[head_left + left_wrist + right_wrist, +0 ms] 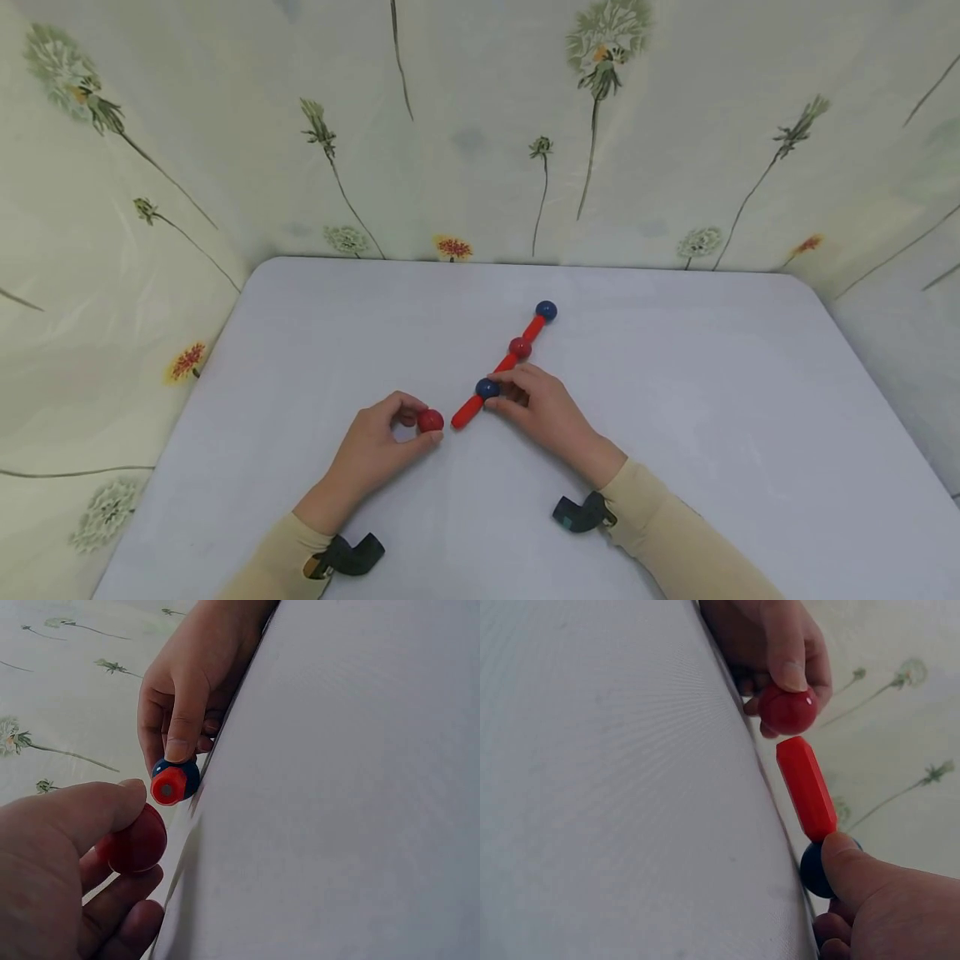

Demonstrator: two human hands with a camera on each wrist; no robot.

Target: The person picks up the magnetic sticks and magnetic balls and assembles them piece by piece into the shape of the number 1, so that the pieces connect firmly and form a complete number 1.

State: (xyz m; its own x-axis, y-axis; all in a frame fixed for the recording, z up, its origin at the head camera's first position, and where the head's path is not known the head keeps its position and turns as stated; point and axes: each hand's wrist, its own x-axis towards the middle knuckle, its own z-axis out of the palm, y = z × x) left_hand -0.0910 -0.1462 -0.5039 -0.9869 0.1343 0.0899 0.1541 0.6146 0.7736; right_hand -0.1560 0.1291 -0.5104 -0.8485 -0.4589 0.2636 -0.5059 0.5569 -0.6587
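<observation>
A chain of red rods and balls runs slantwise over the table, from a blue ball (546,311) at its far end through a red ball (520,347) to a nearer blue ball (487,389). My right hand (546,414) pinches that nearer blue ball between thumb and fingers. From it a red rod (807,787) sticks out towards the left hand; its free end shows a grey disc in the left wrist view. A loose red ball (430,421) is pinched in my left hand (378,446), a small gap away from the rod's end.
The white table (712,400) has rounded far corners. Behind and beside it hangs a pale curtain (465,167) printed with dandelions. Dark wrist cameras are strapped over both beige sleeves (660,517).
</observation>
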